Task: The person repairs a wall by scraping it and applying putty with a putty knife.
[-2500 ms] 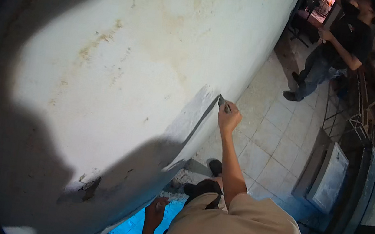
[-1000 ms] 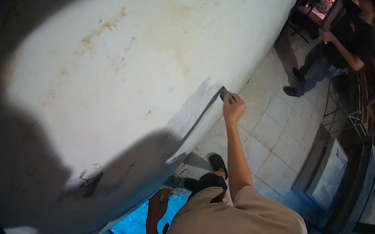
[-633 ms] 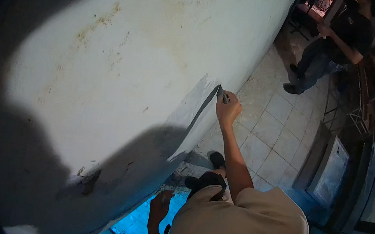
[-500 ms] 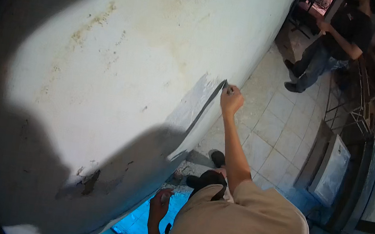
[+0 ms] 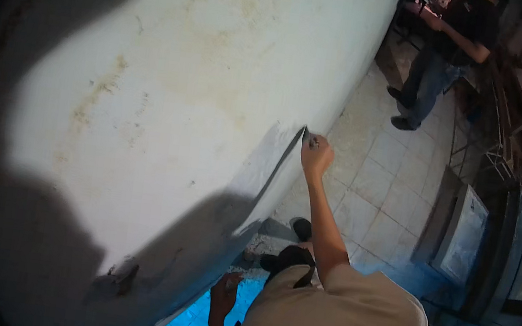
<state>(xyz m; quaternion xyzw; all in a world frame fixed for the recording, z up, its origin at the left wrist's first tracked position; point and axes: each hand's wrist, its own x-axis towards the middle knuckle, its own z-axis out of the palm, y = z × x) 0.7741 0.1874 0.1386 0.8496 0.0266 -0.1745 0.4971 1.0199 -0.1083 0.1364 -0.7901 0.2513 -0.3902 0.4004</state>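
Observation:
My right hand (image 5: pixel 317 156), its arm stretched forward, is closed around a small tool with a dark, flat blade that looks like a putty knife (image 5: pixel 306 135). The blade's tip meets the white wall (image 5: pixel 181 121) at the upper end of a greyish, rough-looking patch (image 5: pixel 258 161). Most of the handle is hidden in my fingers. Lower down, close to the wall's foot, my left hand (image 5: pixel 225 294) is curled, and what it may hold is too dark to make out.
Brown stains mark the wall, and a dark damaged spot (image 5: pixel 125 278) shows low on it. A person (image 5: pixel 446 62) stands on the tiled floor (image 5: pixel 373 180) at the far right. Wooden frames (image 5: pixel 506 128) and a pale panel (image 5: pixel 462 235) stand along the right side.
My right hand and the blade appear slightly lower in view, still at the wall. The view has shifted a little. The other person's hands now hold something pale.

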